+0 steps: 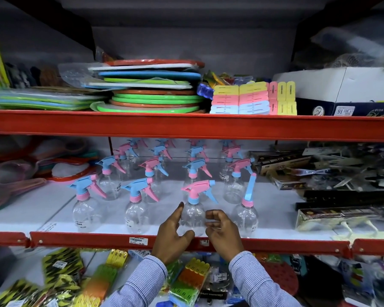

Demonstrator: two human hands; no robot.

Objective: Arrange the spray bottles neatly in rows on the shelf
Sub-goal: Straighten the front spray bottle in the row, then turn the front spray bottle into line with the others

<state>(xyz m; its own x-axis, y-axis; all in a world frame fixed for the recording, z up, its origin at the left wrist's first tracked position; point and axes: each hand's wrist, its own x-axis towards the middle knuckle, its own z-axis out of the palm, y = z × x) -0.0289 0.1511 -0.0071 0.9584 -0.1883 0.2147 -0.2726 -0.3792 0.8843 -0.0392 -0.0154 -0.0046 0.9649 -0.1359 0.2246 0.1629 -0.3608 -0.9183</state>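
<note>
While the left hand's fingers (pixel 179 209) are lying loosely together along the left flank of a clear spray bottle (pixel 193 214), with the thumb hooking under near its base, the right hand's fingers (pixel 212 218) are curling inward against the opposite flank. Between them the two are cupping the bottle rather than clamping it, which suits a light, empty-looking plastic body that only needs nudging or turning. Whether the right fingertips are actually touching the plastic is hard to say through the transparent wall; they may be just beside it.

Both hands, the left hand (pixel 172 235) and the right hand (pixel 223 234), are reaching over the red front rail (pixel 87 239) of the shelf (pixel 44 209), wrists resting low so the bottle is staying upright on the white board. This bottle, with its pink head and blue trigger, is standing third along the front row, its nozzle pointing left like most of its neighbours.

Just to its right, a bottle (pixel 246 214) is sitting with its blue head turned away or end-on, breaking the pattern, and it probably wants rotating next. Behind, further rows of bottles (pixel 155 171) are running back toward the wall in fairly even columns, so the arranging seems largely done, with the front row being trued up last because it is easiest to reach. Boxed goods (pixel 282 162) are crowding the right side, limiting how far the rows can spread.
</note>
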